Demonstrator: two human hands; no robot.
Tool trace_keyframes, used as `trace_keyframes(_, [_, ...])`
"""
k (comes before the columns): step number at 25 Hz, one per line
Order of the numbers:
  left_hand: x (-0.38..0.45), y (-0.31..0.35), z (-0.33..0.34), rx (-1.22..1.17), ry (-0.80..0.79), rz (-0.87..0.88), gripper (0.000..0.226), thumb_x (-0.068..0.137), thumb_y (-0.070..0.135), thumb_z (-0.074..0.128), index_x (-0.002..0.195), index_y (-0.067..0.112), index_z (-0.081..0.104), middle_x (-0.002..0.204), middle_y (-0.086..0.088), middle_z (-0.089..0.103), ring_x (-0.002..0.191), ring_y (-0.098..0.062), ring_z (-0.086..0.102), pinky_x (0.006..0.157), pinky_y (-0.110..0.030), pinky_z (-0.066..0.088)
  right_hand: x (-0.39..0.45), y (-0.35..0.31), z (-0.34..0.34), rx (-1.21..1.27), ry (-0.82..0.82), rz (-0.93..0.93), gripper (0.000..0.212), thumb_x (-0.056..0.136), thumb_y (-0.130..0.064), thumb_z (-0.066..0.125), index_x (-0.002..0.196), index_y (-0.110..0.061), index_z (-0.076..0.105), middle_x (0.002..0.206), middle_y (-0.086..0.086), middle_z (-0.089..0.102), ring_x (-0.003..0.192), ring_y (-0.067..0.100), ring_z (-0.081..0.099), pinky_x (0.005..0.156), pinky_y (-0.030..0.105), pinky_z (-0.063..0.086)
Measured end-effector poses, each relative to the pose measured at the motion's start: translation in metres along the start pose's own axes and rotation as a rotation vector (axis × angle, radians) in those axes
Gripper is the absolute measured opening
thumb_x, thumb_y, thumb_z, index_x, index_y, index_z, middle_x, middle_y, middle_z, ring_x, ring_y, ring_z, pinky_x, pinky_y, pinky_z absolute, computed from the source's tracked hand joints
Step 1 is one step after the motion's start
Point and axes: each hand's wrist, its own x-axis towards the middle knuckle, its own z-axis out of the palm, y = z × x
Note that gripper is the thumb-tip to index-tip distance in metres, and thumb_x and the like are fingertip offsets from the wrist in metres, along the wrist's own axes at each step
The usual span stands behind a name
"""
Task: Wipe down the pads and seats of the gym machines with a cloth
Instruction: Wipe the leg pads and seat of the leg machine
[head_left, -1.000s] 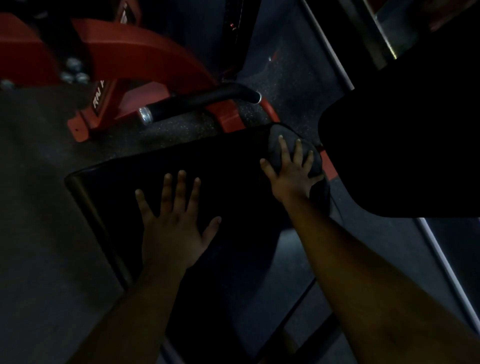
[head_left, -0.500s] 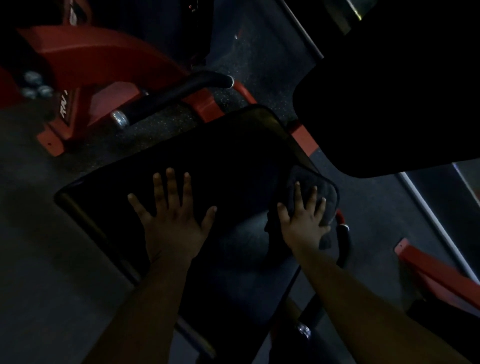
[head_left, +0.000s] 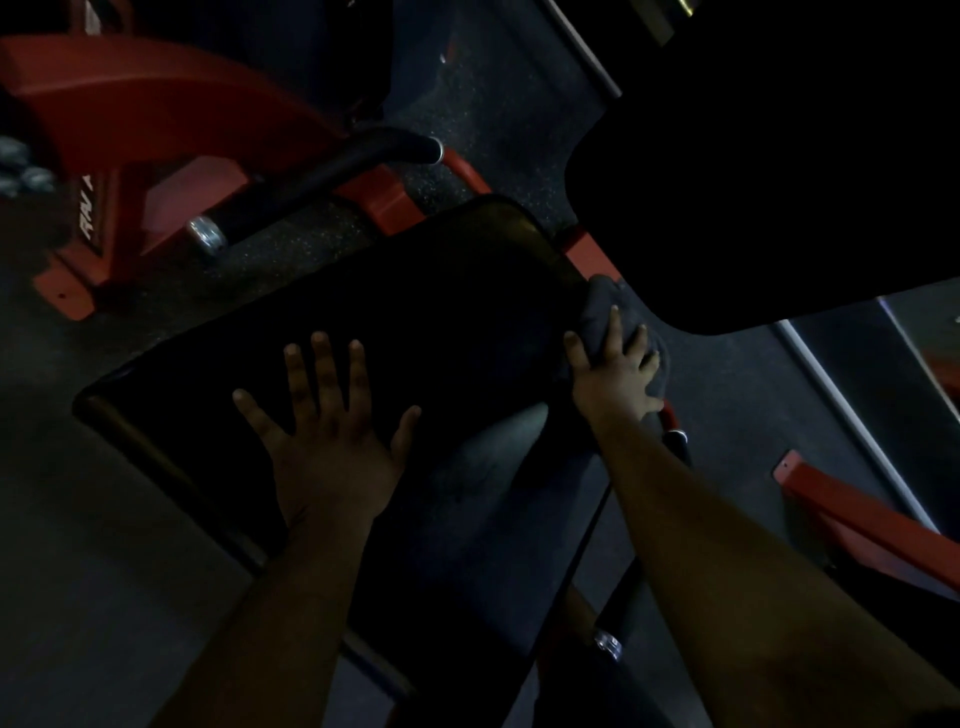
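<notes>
cloth (head_left: 605, 317), dark and bunched, sits at the right edge of the black seat pad (head_left: 415, 322), pinned under the right hand (head_left: 615, 364), whose spread fingers lie flat over it, pressing rather than gripping. half a second ago that hand and the cloth were nearer the seat pad's near-right corner; now they lie further up the same edge, close below the big black back pad (head_left: 779, 156) that overhangs it. a second ago they were up at the far-right corner, so the stroke runs back and forth along this side. the left hand (head_left: 327, 431) stays spread wide and flat on the middle of the seat pad, holding nothing, bracing it as before. a pale sheen shows on the pad just inside the right forearm; in this dim light i cannot tell whether it is damp or glare. judging from this, the right edge is being covered well, while the left half, under and beyond the bracing hand, probably remains to wipe. beyond the seat pad's far edge lie a black handle (head_left: 322, 182) and the red frame (head_left: 130, 119).
</notes>
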Motion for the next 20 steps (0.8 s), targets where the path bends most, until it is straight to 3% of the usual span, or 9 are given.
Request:
trace_keyframes(2, [-0.001,0.000,-0.002,-0.001,-0.004,0.000,0.088,0.093,0.078,0.008,0.162,0.024,-0.001,0.169,-0.010,-0.009,0.155,-0.031,-0.015,0.113,-0.075,-0.004,-0.034,0.009,0.010,-0.062,0.023,-0.114,0.073,0.094,-0.075,0.025,0.157,-0.050,-0.002,0.170,-0.002,-0.004,0.155,0.031,-0.001,0.112,0.074,0.015])
trace_keyframes(6, [0.000,0.001,-0.006,-0.026,-0.027,0.019,0.088,0.094,0.078,0.008,0.162,0.023,0.000,0.169,-0.011,-0.007,0.155,-0.032,-0.012,0.113,-0.075,-0.005,-0.110,0.035,0.025,-0.163,-0.104,-0.263,0.072,0.093,-0.078,0.027,0.155,-0.055,-0.003,0.170,-0.004,-0.004,0.154,0.030,-0.001,0.113,0.070,0.011])
trace_keyframes(10, [0.000,0.000,-0.003,-0.007,-0.008,0.006,0.088,0.094,0.078,0.009,0.162,0.023,0.006,0.170,-0.012,-0.002,0.156,-0.032,-0.008,0.112,-0.076,-0.003,-0.040,0.019,0.012,-0.189,-0.043,-0.240,0.085,0.081,-0.091,0.028,0.151,-0.060,-0.008,0.169,-0.006,-0.014,0.154,0.030,-0.014,0.106,0.082,0.002])
trace_keyframes(14, [0.000,0.000,0.001,0.010,0.013,0.012,0.087,0.093,0.078,0.007,0.161,0.025,-0.001,0.169,-0.010,-0.010,0.155,-0.030,-0.014,0.113,-0.075,-0.005,0.024,-0.043,0.008,-0.153,0.066,-0.097,0.084,0.088,-0.084,0.024,0.158,-0.047,-0.002,0.170,0.001,-0.002,0.153,0.040,0.002,0.108,0.080,0.013])
trace_keyframes(17, [0.000,0.000,0.002,0.012,0.035,0.003,0.087,0.093,0.077,0.012,0.162,0.023,0.008,0.169,-0.011,0.000,0.156,-0.031,-0.007,0.113,-0.076,-0.004,0.035,-0.103,0.013,-0.154,0.059,-0.280,0.076,0.092,-0.079,0.025,0.157,-0.049,-0.002,0.170,-0.003,-0.001,0.154,0.038,0.003,0.109,0.078,0.010])
trace_keyframes(20, [0.002,0.002,0.001,0.015,0.021,-0.007,0.088,0.092,0.078,0.015,0.161,0.023,0.014,0.169,-0.010,0.007,0.156,-0.031,-0.002,0.113,-0.075,-0.003,0.023,-0.168,0.017,-0.184,0.004,-0.589,0.073,0.091,-0.079,0.025,0.156,-0.051,0.003,0.170,-0.009,-0.003,0.155,0.034,-0.002,0.108,0.077,0.007])
